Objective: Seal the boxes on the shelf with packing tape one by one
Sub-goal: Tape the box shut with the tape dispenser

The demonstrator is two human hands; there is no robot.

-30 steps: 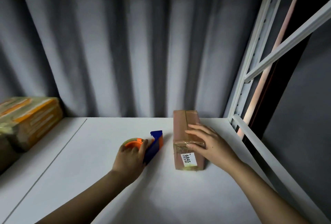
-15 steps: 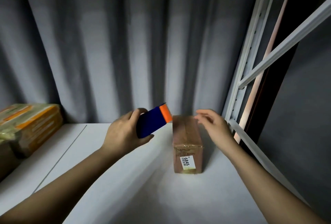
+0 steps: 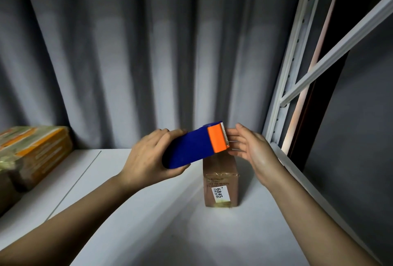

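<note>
A small brown cardboard box [image 3: 220, 180] with a white label reading 6845 lies on the white shelf [image 3: 148, 212], its short end facing me. My left hand [image 3: 146, 157] grips a blue tape dispenser [image 3: 191, 147] with an orange head and toothed blade, held in the air above the box's far end. My right hand [image 3: 251, 146] is at the blade end, fingers touching the tape edge there. Whether the fingers have pinched the tape is unclear.
Taped yellow and brown boxes [image 3: 32, 153] sit at the shelf's left end. A grey curtain [image 3: 138, 53] hangs behind. The white metal shelf upright and diagonal brace [image 3: 297, 78] stand close to the right of the box.
My left hand has lifted the dispenser off the shelf and brought it over the box. My right hand left the box top and rose to the dispenser's blade end.
</note>
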